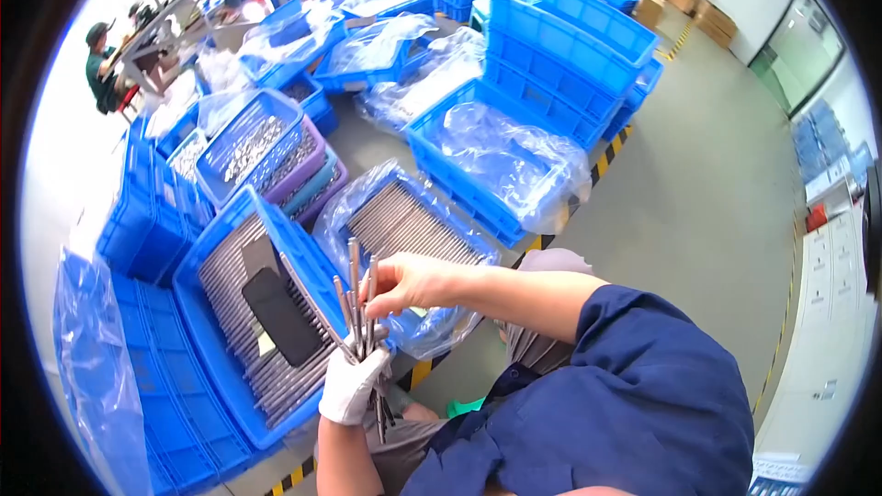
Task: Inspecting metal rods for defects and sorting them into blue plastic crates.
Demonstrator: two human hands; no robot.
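Observation:
My left hand [354, 384], in a white glove, is closed around a bundle of thin metal rods [354, 298] that stick out above and below the fist. The bare fingers of my right hand [404, 285] pinch one rod at the upper part of this bundle. To the left, a blue crate [204, 363] holds rows of similar metal rods [230, 312], with a black flat pouch-like thing [283, 317] lying on top. Behind my right hand, a second crate lined with clear plastic film [473, 243] holds more rods [404, 225] in neat rows.
Purple and blue bins [248, 147] with small metal parts stand beyond the rod crates. Stacked blue crates [570, 46] rise at the far middle, beside a film-covered crate [496, 156]. Yellow-black floor tape [606, 161] runs past them. A person [103, 64] sits far left; white cabinets [818, 312] line the right.

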